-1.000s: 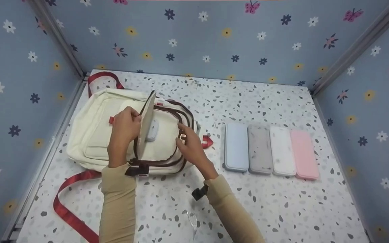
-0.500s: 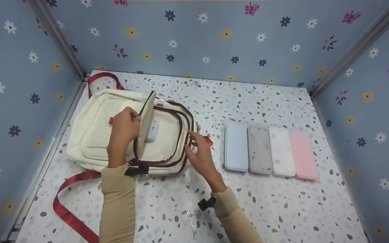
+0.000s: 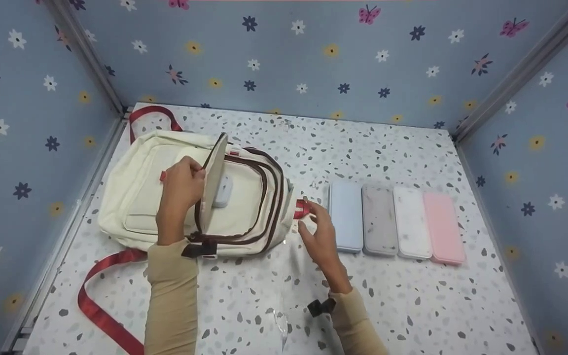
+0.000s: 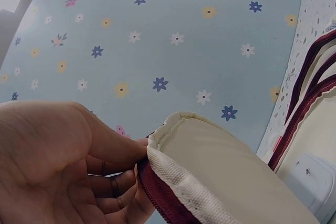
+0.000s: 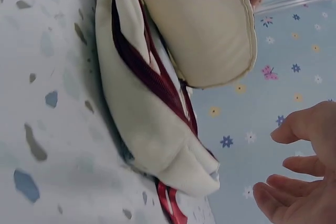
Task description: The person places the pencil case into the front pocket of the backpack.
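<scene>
Pinching the raised front flap [image 3: 213, 180] of a cream backpack [image 3: 136, 192], the left hand [image 3: 181, 190] holds it up on edge — thumb and fingers closed on the flap's rim, as the left wrist view shows at the piped edge [image 4: 173, 174]. Backpack lies flat on the speckled tabletop [image 3: 412, 305], left of centre, with dark red zipper tracks curving around the opened compartment. A small pale grey-white object [image 3: 223, 191] sits inside, just behind the flap; what it is cannot be told.

Right hand [image 3: 319, 234] hovers above the table between the backpack and the row of cases, fingers loosely spread and holding nothing; the right wrist view confirms the relaxed fingers [image 5: 294, 129] clear of the bag. It is close to a red tab [image 3: 301, 208] at the bag's right edge, but contact cannot be told.

Four flat rectangular cases lie side by side to the right, long edges touching or nearly so: light blue case [image 3: 345, 216], grey case [image 3: 379, 219], white case [image 3: 412, 222], pink case [image 3: 443, 227]. Right hand's fingertips are just beside the light blue one.

Red strap [image 3: 100, 301] trails from the bag toward the near left corner — a red carry handle [image 3: 152, 114] loops at the far end. Blue floral walls [image 3: 313, 59] enclose the table.
</scene>
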`<action>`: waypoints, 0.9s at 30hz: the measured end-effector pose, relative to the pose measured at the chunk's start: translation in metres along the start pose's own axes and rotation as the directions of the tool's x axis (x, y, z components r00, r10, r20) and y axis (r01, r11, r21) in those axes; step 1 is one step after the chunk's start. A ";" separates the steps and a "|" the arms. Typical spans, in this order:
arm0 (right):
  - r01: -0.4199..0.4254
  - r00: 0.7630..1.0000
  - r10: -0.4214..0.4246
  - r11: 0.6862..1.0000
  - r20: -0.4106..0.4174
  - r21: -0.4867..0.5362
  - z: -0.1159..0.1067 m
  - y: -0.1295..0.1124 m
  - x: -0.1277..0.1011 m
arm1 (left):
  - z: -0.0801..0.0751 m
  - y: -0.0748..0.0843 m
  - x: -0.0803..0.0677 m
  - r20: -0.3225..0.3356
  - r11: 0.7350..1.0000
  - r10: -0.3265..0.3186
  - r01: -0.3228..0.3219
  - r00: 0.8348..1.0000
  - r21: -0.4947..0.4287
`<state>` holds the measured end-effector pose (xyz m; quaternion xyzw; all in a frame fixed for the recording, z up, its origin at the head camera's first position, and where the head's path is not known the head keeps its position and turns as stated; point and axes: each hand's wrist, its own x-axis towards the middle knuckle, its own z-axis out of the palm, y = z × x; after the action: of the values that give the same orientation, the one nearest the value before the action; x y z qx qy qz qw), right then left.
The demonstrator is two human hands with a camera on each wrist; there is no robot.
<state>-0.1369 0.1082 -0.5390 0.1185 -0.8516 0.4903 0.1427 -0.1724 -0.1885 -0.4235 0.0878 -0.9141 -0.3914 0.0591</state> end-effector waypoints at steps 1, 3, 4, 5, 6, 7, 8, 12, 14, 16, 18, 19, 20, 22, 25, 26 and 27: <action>-0.016 1.000 0.016 1.000 -0.002 -0.013 -0.003 0.002 -0.002 | 0.000 0.000 0.000 0.002 1.000 0.001 -0.001 1.000 0.000; -0.054 0.999 0.054 0.998 -0.004 -0.038 -0.008 0.005 -0.004 | 0.001 0.000 0.001 0.012 1.000 0.000 0.000 1.000 0.003; -0.069 0.998 0.069 0.996 -0.003 -0.052 -0.010 0.007 -0.005 | 0.001 0.000 0.001 0.016 1.000 -0.002 0.002 1.000 0.003; -0.091 0.996 0.091 0.994 -0.001 -0.067 -0.012 0.008 -0.007 | 0.000 0.001 0.001 0.018 1.000 -0.003 0.003 1.000 0.004; -0.113 0.993 0.114 0.990 0.004 -0.088 -0.015 0.009 -0.008 | 0.001 0.000 0.002 0.021 1.000 -0.006 0.006 1.000 0.005; -0.134 0.991 0.136 0.985 0.011 -0.109 -0.017 0.010 -0.009 | 0.001 0.001 0.002 0.022 1.000 -0.009 0.009 1.000 0.006; -0.154 0.988 0.157 0.979 0.015 -0.131 -0.019 0.012 -0.010 | 0.001 0.001 0.002 0.023 1.000 -0.010 0.010 1.000 0.007; -0.239 0.967 0.253 0.941 0.030 -0.240 -0.029 0.017 -0.014 | 0.002 0.000 0.003 0.023 1.000 -0.008 0.008 1.000 0.011; -0.268 0.958 0.287 0.920 0.024 -0.285 -0.034 0.021 -0.017 | 0.002 -0.001 0.003 0.026 1.000 -0.007 0.007 1.000 0.015; -0.292 0.949 0.314 0.899 0.014 -0.325 -0.038 0.024 -0.019 | 0.002 -0.002 0.003 0.022 1.000 -0.008 0.008 1.000 0.019; -0.312 0.942 0.337 0.879 0.006 -0.361 -0.043 0.028 -0.020 | 0.001 -0.003 0.002 0.021 1.000 -0.009 0.008 1.000 0.019; -0.325 0.936 0.353 0.867 0.004 -0.378 -0.045 0.030 -0.021 | 0.001 -0.003 0.002 0.021 1.000 -0.009 0.008 1.000 0.018; -0.341 0.928 0.372 0.853 0.003 -0.394 -0.047 0.032 -0.021 | 0.001 -0.003 0.002 0.021 1.000 -0.008 0.008 1.000 0.016; -0.381 0.907 0.422 0.826 0.007 -0.416 -0.051 0.035 -0.023 | 0.000 -0.003 0.002 0.026 1.000 -0.010 0.009 1.000 0.008; -0.442 0.869 0.494 0.789 0.011 -0.426 -0.056 0.039 -0.024 | 0.000 -0.002 0.002 0.030 1.000 -0.006 0.006 1.000 0.003; -0.461 0.858 0.513 0.781 0.012 -0.422 -0.057 0.040 -0.024 | 0.000 -0.002 0.002 0.030 1.000 -0.006 0.005 1.000 0.002; -0.476 0.849 0.529 0.775 0.013 -0.416 -0.058 0.041 -0.024 | 0.000 -0.002 0.002 0.029 1.000 -0.005 0.005 1.000 0.002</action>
<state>-0.1209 0.1800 -0.5531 -0.1134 -0.9406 0.3186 -0.0280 -0.1744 -0.1899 -0.4247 0.0844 -0.9150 -0.3919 0.0450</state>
